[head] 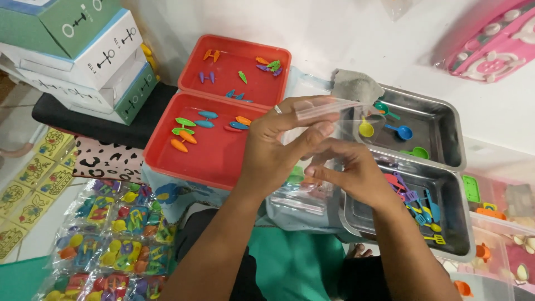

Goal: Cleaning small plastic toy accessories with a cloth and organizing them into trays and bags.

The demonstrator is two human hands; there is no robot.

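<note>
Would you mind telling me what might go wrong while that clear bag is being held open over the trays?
1. The clear plastic bag is pinched only at its rim by the left hand, so it may slip from the fingers.
2. The right hand works at the bag above the steel tray of small toy tools; a dropped piece could fall among them.
3. The stack of clear bags lies over the tray edge and might slide.

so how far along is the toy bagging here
Done: filled toy packets lie stacked at lower left. In hand: the left hand and right hand hold a clear plastic bag open. Left: loose pieces remain in the red trays, and spoons and forks in the metal trays.
</note>
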